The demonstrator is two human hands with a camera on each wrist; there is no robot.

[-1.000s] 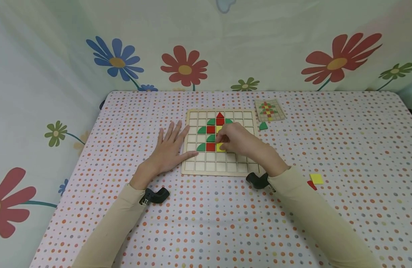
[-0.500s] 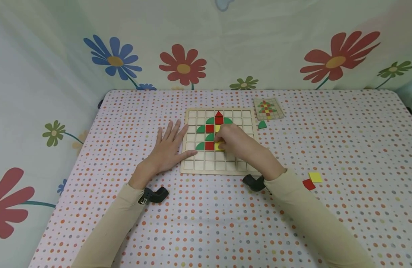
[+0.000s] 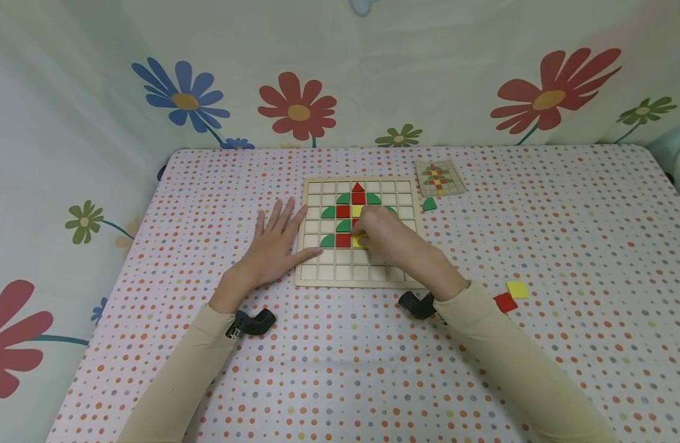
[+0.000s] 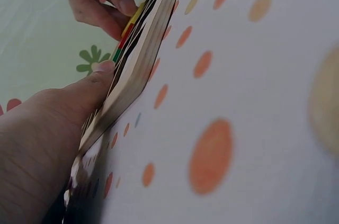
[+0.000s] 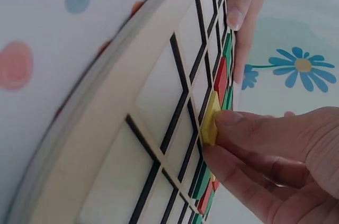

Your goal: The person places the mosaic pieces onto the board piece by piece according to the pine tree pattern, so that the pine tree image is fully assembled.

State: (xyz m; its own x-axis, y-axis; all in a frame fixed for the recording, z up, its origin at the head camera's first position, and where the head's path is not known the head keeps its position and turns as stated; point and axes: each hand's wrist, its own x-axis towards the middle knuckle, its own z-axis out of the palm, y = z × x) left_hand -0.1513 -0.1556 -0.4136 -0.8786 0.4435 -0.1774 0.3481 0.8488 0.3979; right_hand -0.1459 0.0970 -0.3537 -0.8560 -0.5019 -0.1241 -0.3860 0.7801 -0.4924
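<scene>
My right hand (image 3: 392, 237) pinches a yellow square tile (image 5: 210, 118) at a cell of the wooden grid board (image 3: 326, 274). In the right wrist view the thumb lies on the tile's face and a finger is at its side. Green quarter-round tiles (image 3: 327, 240), red square tiles (image 3: 342, 240) and a red triangle tile (image 3: 358, 187) form a tree shape in the grid, partly hidden by this hand. My left hand (image 3: 273, 246) rests with spread fingers at the board's left edge, its thumb reaching over the frame.
A printed card (image 3: 453, 184) with a tree pattern lies at the board's upper right, a green tile (image 3: 430, 203) just below it. By the right sleeve (image 3: 506, 351) are a loose yellow tile (image 3: 517, 290) and a loose red tile (image 3: 505, 302). A dotted cloth (image 3: 318, 369) covers the table.
The right forearm has shifted slightly left, showing more of the loose red tile. Both hands keep their places on the board. The head view has moved a little.
</scene>
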